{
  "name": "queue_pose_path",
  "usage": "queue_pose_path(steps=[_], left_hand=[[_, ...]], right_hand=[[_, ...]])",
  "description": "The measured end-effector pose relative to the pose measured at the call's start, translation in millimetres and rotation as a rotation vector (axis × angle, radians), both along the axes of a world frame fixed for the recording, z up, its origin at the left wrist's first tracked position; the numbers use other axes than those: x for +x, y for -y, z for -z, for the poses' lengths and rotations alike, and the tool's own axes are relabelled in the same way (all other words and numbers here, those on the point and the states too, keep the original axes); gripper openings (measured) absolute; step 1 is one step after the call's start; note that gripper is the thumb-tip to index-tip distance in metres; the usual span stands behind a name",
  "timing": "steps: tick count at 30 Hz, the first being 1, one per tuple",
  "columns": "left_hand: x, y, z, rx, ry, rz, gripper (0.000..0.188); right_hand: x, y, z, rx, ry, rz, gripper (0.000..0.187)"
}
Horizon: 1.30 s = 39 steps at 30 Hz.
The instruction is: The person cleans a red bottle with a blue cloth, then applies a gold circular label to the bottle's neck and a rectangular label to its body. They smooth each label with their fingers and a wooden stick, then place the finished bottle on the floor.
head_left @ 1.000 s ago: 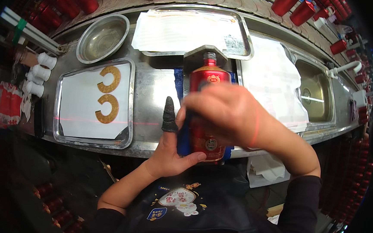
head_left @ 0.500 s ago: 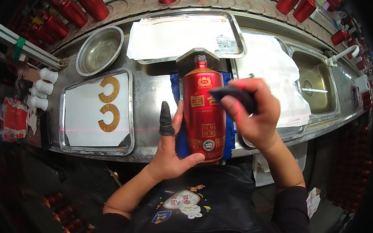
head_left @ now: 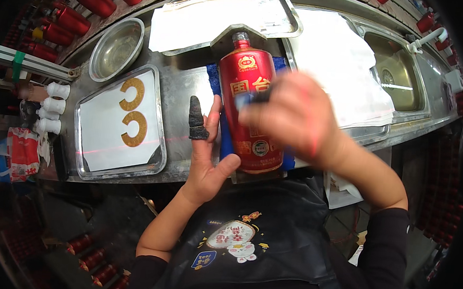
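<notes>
The red bottle (head_left: 242, 137) lies between the person's hands, its printed front up. Its long axis runs away from the body, the neck at the far end and slanted a little to the left, the base at the near end. The left hand (head_left: 206, 167) is beside the bottle's left flank, low down: its fingers are extended and spread, its thumb tip sits at the lower left edge, and it is not wrapped around anything. A black finger sleeve (head_left: 197, 118) covers one of its fingers. The right hand (head_left: 298, 114) is the one over the bottle, crossing the middle of the body from the right; it is curled with the fingers drawn in, and seems to pinch a dark object (head_left: 262, 95), too blurred to identify. Whether that object touches the surface cannot be told.

Beneath the bottle, between the hands, a blue cloth (head_left: 213, 81) shows on the metal bench (head_left: 177, 146). To the left of the left hand, a tray (head_left: 162, 139) carries two gold C-shaped pieces (head_left: 132, 94) on white paper. Farther beyond that hand stands a metal bowl (head_left: 117, 53); well right of the right hand is a sink (head_left: 393, 97).
</notes>
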<state>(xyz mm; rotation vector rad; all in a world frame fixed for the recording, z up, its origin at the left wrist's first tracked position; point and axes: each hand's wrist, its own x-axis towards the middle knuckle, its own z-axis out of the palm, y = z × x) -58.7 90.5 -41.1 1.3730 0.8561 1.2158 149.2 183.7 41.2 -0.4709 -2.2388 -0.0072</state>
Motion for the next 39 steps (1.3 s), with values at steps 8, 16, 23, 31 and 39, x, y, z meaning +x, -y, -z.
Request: queue_pose_path(steps=[8,16,23,31,39], left_hand=[[-11,14,-10,0.0,-0.092,-0.002,0.086],[-7,18,-29,0.128,-0.571,0.054,0.116],[24,4,-20,0.304,-0.739,-0.18,0.131],[15,8,-14,0.026,-0.672,-0.137,0.125],[15,1,-3,-0.106,-0.355,-0.068,0.124]], right_hand=[[21,51,17,-0.225,-0.061,-0.065,0.026],[8,38,-6,-0.595,-0.225,-0.134,0.025],[27,44,38,-0.06,-0.23,-0.095,0.026],[10,91,61,-0.922,-0.517,0.366,0.019],[23,102,54,-1.195,-0.934,0.379,0.018]])
